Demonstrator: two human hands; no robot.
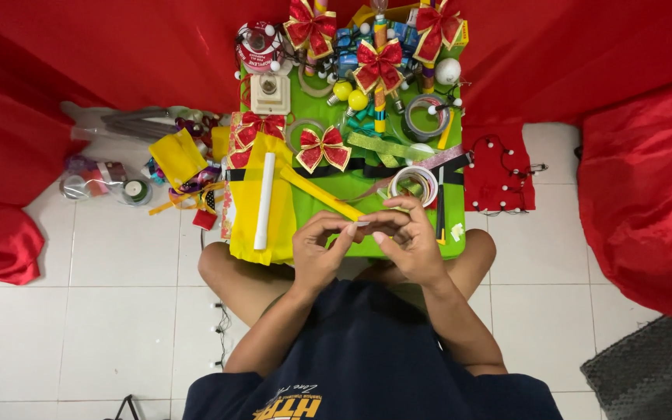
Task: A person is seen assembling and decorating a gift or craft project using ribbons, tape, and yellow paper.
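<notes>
Both hands meet over the near edge of the green tabletop (pixel 328 204), just above the person's folded knees. The left hand (pixel 316 253) has its grip closed, thumb and fingertips pinched on the near end of a thin yellow stick (pixel 322 194) that runs up and away to the left from it. The right hand (pixel 410 237) has its fingers curled inward toward the same spot, fingertips touching what looks like a small pale strip (pixel 362 222) between the two hands; whether its grip truly pinches that strip cannot be told. Just beyond the right grip lies a roll of tape (pixel 414 185), almost touching the knuckles. To the left of the left grip a white tube (pixel 264 201) rests on a yellow sheet (pixel 247 210) that hangs over the tabletop's near edge. Farther from both grips the tabletop is crowded: a red-and-gold bow (pixel 323 148) sits beyond the stick, with more bows, ribbon spools and small bulbs packed toward the far edge. Open room lies only on the white tiled floor (pixel 118 295) at either side, bounded by red cloth (pixel 639 194) draped left, right and behind.
</notes>
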